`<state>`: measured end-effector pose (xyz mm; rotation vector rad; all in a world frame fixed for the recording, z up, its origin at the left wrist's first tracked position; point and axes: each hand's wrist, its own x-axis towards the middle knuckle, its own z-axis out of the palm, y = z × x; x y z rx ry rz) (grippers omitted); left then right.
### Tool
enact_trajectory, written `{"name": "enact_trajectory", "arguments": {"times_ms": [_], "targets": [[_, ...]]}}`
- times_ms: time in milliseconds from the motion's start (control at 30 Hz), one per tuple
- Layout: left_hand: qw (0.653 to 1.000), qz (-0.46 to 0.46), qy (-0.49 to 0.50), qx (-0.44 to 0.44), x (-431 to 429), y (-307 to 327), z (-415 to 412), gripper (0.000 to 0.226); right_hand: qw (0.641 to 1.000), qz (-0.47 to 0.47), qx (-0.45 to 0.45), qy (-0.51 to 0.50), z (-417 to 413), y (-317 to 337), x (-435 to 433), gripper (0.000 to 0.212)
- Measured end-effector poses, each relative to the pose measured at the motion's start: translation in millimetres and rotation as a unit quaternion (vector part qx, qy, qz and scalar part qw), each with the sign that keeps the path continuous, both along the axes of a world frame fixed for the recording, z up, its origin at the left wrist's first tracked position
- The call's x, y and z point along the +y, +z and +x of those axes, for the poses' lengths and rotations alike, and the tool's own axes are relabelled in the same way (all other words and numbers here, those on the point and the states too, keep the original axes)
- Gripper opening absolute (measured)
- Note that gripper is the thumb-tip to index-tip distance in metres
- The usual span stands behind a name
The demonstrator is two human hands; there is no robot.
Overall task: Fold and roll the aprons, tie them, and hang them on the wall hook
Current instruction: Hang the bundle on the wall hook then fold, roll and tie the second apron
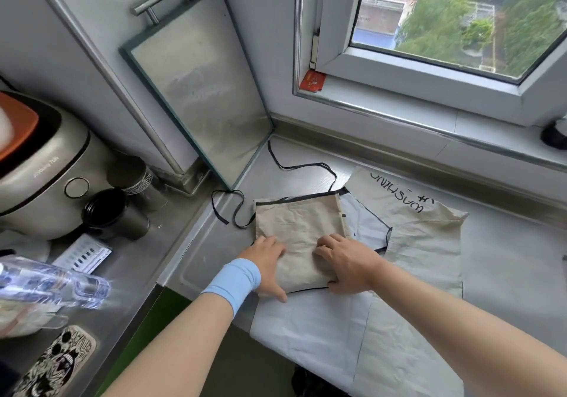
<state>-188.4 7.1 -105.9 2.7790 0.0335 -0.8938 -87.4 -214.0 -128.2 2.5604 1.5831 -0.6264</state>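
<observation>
A beige apron (302, 225) with black trim lies folded into a narrow strip on the steel counter (208, 243). Its black ties (294, 168) trail toward the back corner, and another tie loop (236, 209) lies at its left. My left hand (270, 269), with a blue wristband, presses flat on the near left part of the fold. My right hand (346, 261) rests on the near right part, fingers curled into the cloth. Under it lies a second beige apron (426, 237) with black lettering, spread out with its pale underside showing. No wall hook is in view.
A glass panel (199, 90) with a metal handle leans in the back corner. At the left stand a rice cooker (46, 179), dark jars (129, 179), a plastic bottle (55, 283) and a patterned phone case (58, 363). A window sill (429, 111) runs behind.
</observation>
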Motion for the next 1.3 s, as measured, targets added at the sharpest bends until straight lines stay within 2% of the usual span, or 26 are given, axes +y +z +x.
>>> {"name": "enact_trajectory", "arguments": {"times_ms": [100,167,267,300,367,433,500,600,667,733,767,833,967,1133,1200,1300], "targets": [[0.999,0.025,-0.018,-0.01,-3,2,0,0.082,0.998,-0.04,-0.038,0.017,-2,3,3,0.079],[0.999,0.028,-0.019,-0.012,-5,1,-2,0.079,0.999,-0.039,-0.035,0.014,-5,5,6,0.063],[1.0,0.022,-0.013,-0.003,-9,9,-2,0.084,0.998,-0.026,0.007,-0.05,-2,18,12,0.042],[1.0,0.014,-0.001,0.01,-9,10,0,0.079,0.997,-0.036,0.024,-0.071,1,25,14,0.032],[0.999,-0.003,0.013,0.036,-8,15,3,0.051,0.991,-0.056,0.072,-0.101,7,38,16,0.006],[1.0,0.002,0.001,0.031,-3,11,7,0.03,0.978,-0.069,0.134,-0.145,14,44,15,0.016],[1.0,-0.004,0.016,0.008,-1,6,10,0.037,0.976,-0.068,0.138,-0.156,19,46,13,0.017],[0.988,-0.079,0.127,0.035,4,11,18,0.061,0.995,0.02,0.06,-0.077,30,39,10,0.025],[0.982,-0.102,0.148,0.049,8,11,30,0.056,0.991,0.05,0.078,-0.099,38,38,9,0.022],[0.983,-0.096,0.15,0.053,15,14,41,0.041,0.984,0.058,0.095,-0.138,48,32,8,0.032],[0.982,-0.095,0.158,0.042,18,16,46,0.031,0.982,0.059,0.09,-0.153,53,28,8,0.036],[0.975,-0.103,0.194,0.019,27,15,52,0.019,0.978,0.071,0.075,-0.181,61,20,7,0.03],[0.953,-0.115,0.276,-0.038,36,6,55,0.019,0.98,0.045,0.001,-0.196,72,5,11,0.032],[0.941,-0.112,0.302,-0.106,34,-13,56,0.021,0.978,0.062,-0.035,-0.197,82,-1,26,0.032],[0.936,-0.084,0.31,-0.143,29,-19,57,0.026,0.976,0.072,-0.036,-0.202,84,-3,30,0.032],[0.938,0.06,0.229,-0.254,4,-22,59,0.04,0.976,0.057,-0.042,-0.206,84,-10,33,0.033]]}}
